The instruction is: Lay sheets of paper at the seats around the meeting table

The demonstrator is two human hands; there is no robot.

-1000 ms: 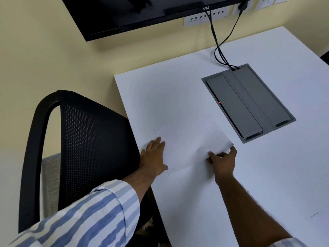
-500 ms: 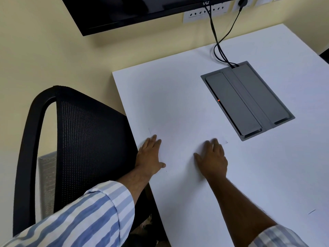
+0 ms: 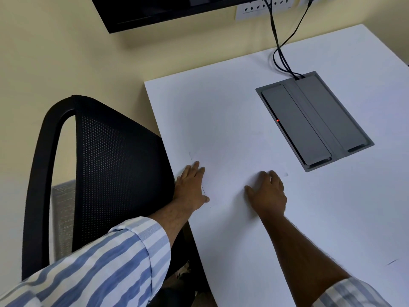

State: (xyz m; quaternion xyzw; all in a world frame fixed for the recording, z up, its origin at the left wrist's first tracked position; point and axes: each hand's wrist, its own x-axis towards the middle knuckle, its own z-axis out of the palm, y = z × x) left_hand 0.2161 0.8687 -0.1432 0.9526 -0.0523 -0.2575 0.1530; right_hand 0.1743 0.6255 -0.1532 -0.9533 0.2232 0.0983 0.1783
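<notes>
A white sheet of paper [image 3: 232, 167] lies flat on the white meeting table [image 3: 221, 103], in front of a black mesh chair [image 3: 106, 165]. The sheet's edges barely show against the tabletop. My left hand [image 3: 191, 187] rests palm down on the sheet's left edge, at the table's rim. My right hand [image 3: 267, 193] presses flat on the sheet's near right part, fingers spread. Neither hand grips anything.
A grey cable box [image 3: 314, 122] with a red light is set into the table, right of the sheet. Black cables [image 3: 278, 47] run from it up to wall sockets. A dark screen [image 3: 168, 9] hangs on the wall behind the table.
One second ago my right hand pinched the sheet's lifted right corner. It has let go and now lies flat on the paper, which rests fully on the table.
</notes>
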